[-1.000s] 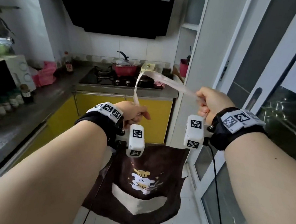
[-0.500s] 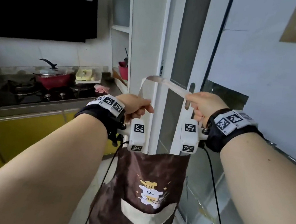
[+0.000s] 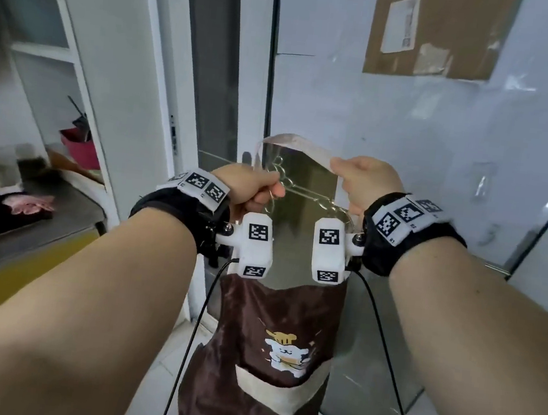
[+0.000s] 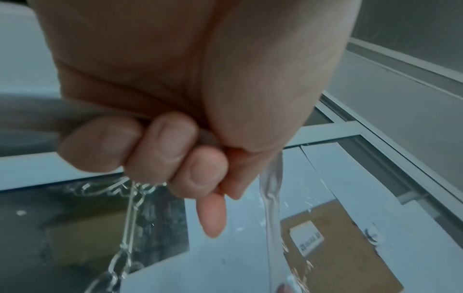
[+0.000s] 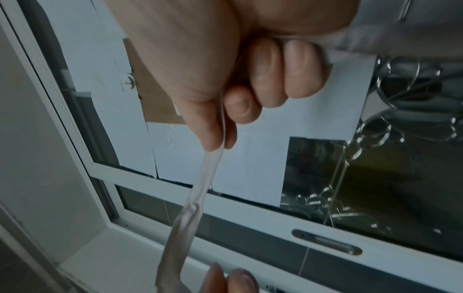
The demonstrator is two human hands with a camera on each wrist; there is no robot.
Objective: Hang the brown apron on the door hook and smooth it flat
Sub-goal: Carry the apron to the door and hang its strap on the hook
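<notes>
Both hands grip the pale neck strap (image 3: 301,144) of the brown apron (image 3: 270,359), left hand (image 3: 251,188) and right hand (image 3: 367,180) stretching it apart while the apron hangs before the glass door (image 3: 393,125).

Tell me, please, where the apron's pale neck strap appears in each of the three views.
Head: the neck strap arches at centre, stretched between left hand and right hand.
Left wrist: it runs from the thumb down to the bottom edge, right of centre.
Right wrist: it trails from the pinch to the lower left.
Shared landmark: the brown cardboard on the door.
</notes>
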